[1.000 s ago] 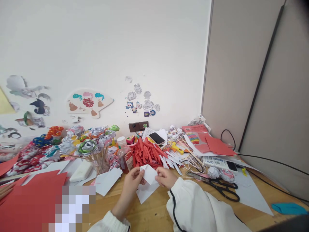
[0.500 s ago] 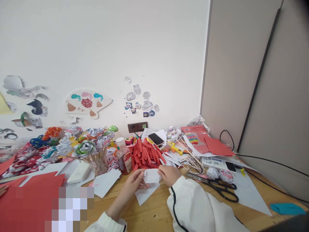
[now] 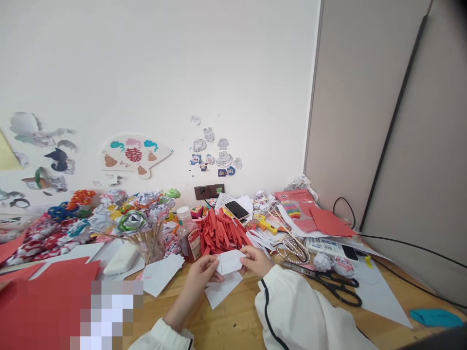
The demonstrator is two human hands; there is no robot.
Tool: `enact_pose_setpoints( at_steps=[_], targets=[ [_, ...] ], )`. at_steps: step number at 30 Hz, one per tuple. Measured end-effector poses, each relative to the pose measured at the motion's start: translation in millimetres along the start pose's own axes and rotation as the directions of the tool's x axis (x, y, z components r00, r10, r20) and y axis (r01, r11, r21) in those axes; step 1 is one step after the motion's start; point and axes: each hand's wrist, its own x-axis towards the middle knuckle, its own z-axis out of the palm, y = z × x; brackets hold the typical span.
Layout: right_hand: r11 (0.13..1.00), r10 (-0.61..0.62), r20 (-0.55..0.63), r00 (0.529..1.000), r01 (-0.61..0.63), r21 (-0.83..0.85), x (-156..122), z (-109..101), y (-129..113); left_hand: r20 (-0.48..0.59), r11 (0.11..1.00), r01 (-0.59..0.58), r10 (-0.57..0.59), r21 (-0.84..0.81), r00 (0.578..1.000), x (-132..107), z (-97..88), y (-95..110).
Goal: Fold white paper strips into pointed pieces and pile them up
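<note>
while two white sleeves (image 3: 302, 311) are cut off by the bottom edge, a pixelated patch (image 3: 105, 316) hides part of the red sheets (image 3: 47, 301). the left hand (image 3: 202, 272) and right hand (image 3: 257, 262) pinch one folded white paper (image 3: 230, 261) between thumbs and fingers, above the wooden table (image 3: 233, 335); it partly covers one loose white sheet (image 3: 221, 292). to the right lies one pair of scissors (image 3: 318, 275). beyond, one bottle (image 3: 186, 236) stands beside red paper strips (image 3: 221, 233), too overlapped to count.

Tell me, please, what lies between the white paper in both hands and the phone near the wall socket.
Red folded paper strips lie between the held paper and that phone, as the head view shows.
</note>
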Motion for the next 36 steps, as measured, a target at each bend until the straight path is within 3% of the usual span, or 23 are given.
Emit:
enact_pose_setpoints(
  at_steps=[14,20,28,31,36],
  targets=[
    [0.995,0.027,0.054,0.998,-0.033,0.099,-4,-1,-8,0.049,1.000,0.029,-0.029,-0.009,0.998,-7,0.3,11],
    [0.978,0.007,0.016,1.000,-0.010,0.209,-3,1,-12,0.041,0.999,0.016,-0.015,-0.030,0.999,-8,-0.5,16],
    [0.993,-0.034,-0.040,0.999,0.038,0.109,-6,3,-12,0.075,0.997,0.062,-0.059,-0.042,0.995,-10,4.2,15],
    [0.996,-0.035,-0.015,0.999,0.036,0.079,-5,1,-6,0.055,0.999,0.033,-0.032,-0.014,0.998,-10,5.0,13],
    [0.999,-0.016,0.081,0.997,0.012,0.045,-4,-2,2,0.134,0.999,-0.042,0.037,0.034,0.990,-10,4.8,11]
  ],
)
